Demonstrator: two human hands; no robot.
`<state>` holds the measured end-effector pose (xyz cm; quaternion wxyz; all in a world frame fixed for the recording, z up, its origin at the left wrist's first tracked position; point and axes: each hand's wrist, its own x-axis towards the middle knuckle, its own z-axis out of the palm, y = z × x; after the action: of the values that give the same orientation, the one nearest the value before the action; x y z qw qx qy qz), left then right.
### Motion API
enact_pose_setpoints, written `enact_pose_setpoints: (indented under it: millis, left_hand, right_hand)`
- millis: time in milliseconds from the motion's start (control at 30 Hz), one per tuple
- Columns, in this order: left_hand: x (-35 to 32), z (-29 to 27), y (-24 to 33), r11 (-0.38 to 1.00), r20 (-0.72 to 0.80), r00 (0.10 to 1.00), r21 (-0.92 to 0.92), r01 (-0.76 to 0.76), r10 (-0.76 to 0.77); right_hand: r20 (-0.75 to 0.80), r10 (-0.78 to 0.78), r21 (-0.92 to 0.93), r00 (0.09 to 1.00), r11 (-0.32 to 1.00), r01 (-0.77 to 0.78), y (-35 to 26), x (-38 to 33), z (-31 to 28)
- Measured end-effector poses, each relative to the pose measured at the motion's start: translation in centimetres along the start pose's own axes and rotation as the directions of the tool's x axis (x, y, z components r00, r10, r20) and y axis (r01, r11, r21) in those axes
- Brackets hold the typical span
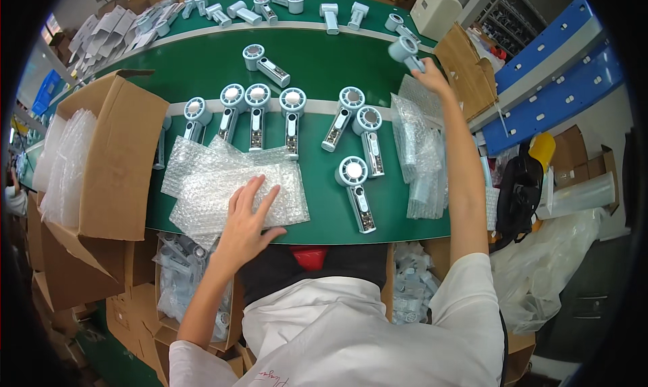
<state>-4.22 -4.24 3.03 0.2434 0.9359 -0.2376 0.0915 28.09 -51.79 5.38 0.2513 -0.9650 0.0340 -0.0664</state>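
My left hand lies with fingers spread on a pile of clear bubble-wrap bags at the table's near edge. Stretched out to the far right, my right hand grips a light-blue handheld fan by its handle, head up. Between the hands, several more handheld fans lie on the green table, among them a near one, one beside it, and one in the row behind the bags. Another fan lies farther off, on the green strip beyond the pale rail.
A cardboard box of bubble bags stands at the left. Wrapped items lie at the table's right edge. More fans and white cartons line the far side. Below the table sit open boxes of bagged fans. A blue rack stands right.
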Motion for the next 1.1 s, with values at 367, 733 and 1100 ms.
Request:
enact_pose_setpoints:
  millis: [367,733,1100]
  left_hand:
    - [-0.5,1.5,-0.4,0.988,-0.215,0.969,-0.119,0.102,-0.126]
    - [1.4,3.0,-0.5,0.990,-0.118,0.988,0.115,-0.086,0.100]
    - [1.3,-1.2,4.2,0.518,-0.179,0.968,-0.853,-0.063,-0.178]
  right_hand:
    - [0.179,0.037,-0.317,0.983,0.948,0.022,8.1,-2.7,-1.9]
    - [-0.126,-0.023,-0.030,0.992,0.999,0.019,8.7,-2.6,-3.5]
    - [0.001,-0.089,0.969,0.996,0.246,0.021,-20.7,-25.1,-2.2]
